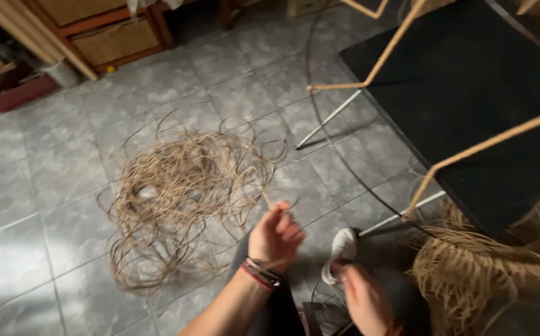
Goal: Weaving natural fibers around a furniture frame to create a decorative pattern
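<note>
Here we pinch one thin tan cane strand (263, 194) in our left hand (274, 236), fingers clamped, beside the loose tangled cane heap (176, 193); right hand (364, 300) blurred, grip unclear. Likely drawing it free.

Two hands in the lower middle of the frame: left hand (275, 236) pinching one thin cane strand (262, 193), right hand (364, 298) blurred at the bottom edge. One loose tangle of cane (176, 193) on the tiled floor (27, 186), centre left. One bundle of straw-like fibre (481, 267) at lower right. One white shoe (339, 252) beside the right hand. One black panel (469, 93) with a wrapped frame at upper right, two metal legs (329, 118) showing beneath. Two woven drawer fronts (111, 40) in one wooden cabinet, upper left. Several wristbands (260, 274) on the left wrist, exact number unclear.
</note>
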